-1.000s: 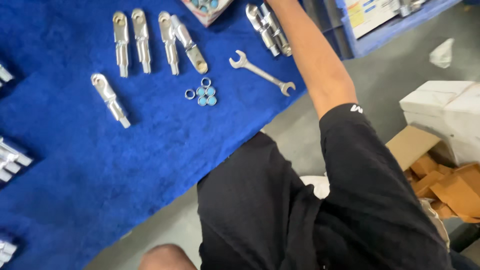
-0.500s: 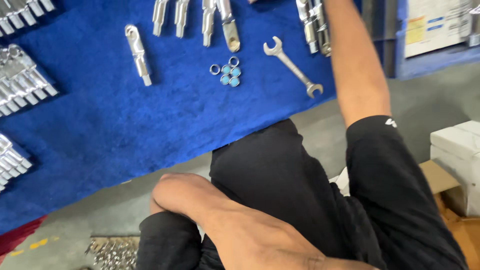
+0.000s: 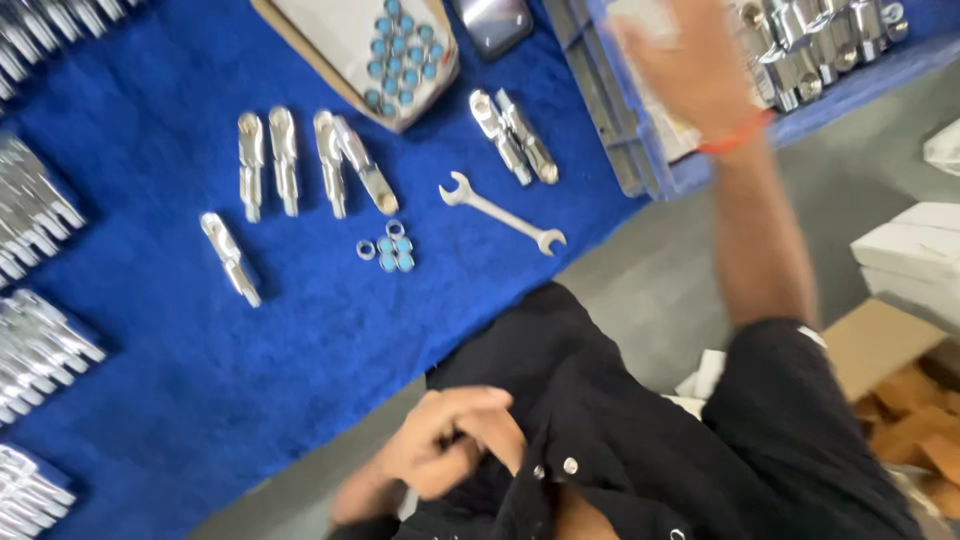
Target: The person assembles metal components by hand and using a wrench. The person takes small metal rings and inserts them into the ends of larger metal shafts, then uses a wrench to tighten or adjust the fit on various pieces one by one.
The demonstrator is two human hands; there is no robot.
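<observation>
My right hand [image 3: 690, 70] is spread open and holds nothing over the blue crate [image 3: 640, 150] of chrome fittings [image 3: 810, 40] — I should slow it to pick one cleanly — while my left hand [image 3: 450, 445] pinches my black shirt [image 3: 620, 440] loosely.

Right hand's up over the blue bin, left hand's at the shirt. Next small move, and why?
Probably lower the right hand into the blue bin and pick out one metal part. The hand is raised, blurred and looks empty, right above those parts, while the left hand rests against the black shirt, away from the table.
</observation>
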